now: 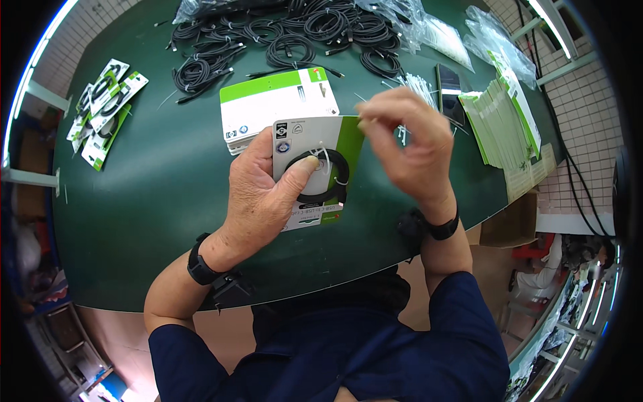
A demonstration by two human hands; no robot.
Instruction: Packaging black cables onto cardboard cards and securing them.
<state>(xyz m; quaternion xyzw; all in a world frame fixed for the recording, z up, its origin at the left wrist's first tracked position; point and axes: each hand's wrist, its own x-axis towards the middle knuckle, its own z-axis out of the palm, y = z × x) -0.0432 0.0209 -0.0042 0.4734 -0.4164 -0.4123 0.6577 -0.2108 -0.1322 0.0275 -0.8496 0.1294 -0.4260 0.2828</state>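
My left hand grips a white-and-green packaging card, its thumb pressing a coiled black cable against the card's face. A white zip tie loops round the coil, near the thumb tip. At the card's upper right corner, my right hand has thumb and forefinger pinched together; what lies between them, if anything, is too small to make out. Just beyond the held card lies a stack of similar cards, partly hidden by it.
Several bundled black cables lie along the table's far side. Finished-looking carded cables are piled at left. White zip ties, a dark phone, a row of green-edged cards and clear plastic bags are at right.
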